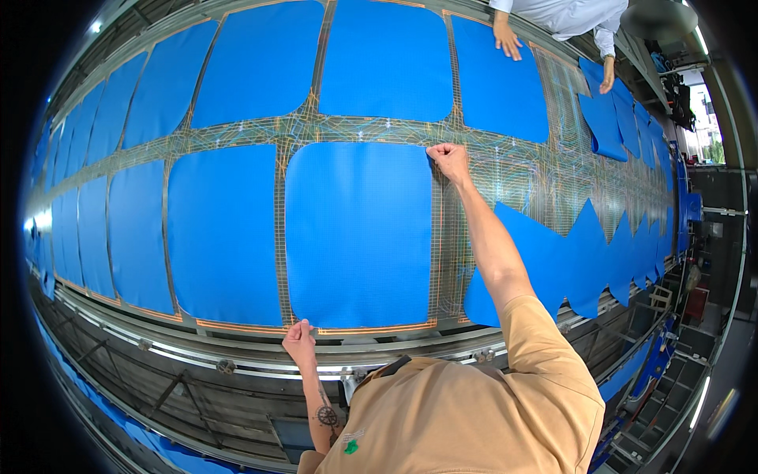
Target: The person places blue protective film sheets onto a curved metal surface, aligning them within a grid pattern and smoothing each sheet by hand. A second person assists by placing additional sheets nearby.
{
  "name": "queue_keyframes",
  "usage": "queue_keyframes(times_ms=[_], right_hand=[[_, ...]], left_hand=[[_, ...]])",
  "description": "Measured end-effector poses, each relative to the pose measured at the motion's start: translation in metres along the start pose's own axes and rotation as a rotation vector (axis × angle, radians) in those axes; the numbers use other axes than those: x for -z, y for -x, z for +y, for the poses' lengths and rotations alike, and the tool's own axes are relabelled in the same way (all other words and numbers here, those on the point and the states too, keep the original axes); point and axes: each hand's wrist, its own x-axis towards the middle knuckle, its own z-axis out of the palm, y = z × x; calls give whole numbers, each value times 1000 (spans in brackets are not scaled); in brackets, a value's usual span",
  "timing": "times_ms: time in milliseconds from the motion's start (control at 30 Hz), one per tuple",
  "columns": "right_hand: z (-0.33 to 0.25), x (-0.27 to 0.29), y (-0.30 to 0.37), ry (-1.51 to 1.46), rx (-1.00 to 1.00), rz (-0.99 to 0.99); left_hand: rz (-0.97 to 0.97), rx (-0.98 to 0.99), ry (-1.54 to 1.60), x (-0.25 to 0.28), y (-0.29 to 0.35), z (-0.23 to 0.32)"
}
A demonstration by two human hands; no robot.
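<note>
A blue sheet (359, 237) with rounded corners lies flat on the long table in front of me. My right arm reaches across it, and my right hand (450, 162) pinches its far right corner between thumb and fingers. At the near left corner of the same sheet is my left hand (299, 344), closed, its fingertips pinching the sheet's edge. A second blue sheet (223, 237) lies just to the left, with a narrow strip of table between the two.
Coloured lines cover the table top (505, 178). More blue sheets (387, 59) lie in rows. Loose, angled blue pieces (533, 253) lie at right. Across the table, a co-worker's hand (506, 39) touches a sheet. A metal rail (225, 366) runs along the near edge.
</note>
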Motion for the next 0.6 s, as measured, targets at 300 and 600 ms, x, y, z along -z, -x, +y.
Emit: queue_keyframes(times_ms=[300,600], right_hand=[[-11,-1,7,-51,21,9],[-10,0,6,-94,31,-5]], left_hand=[[3,18,27,3,-1,-3],[4,10,35,5,-4,-13]])
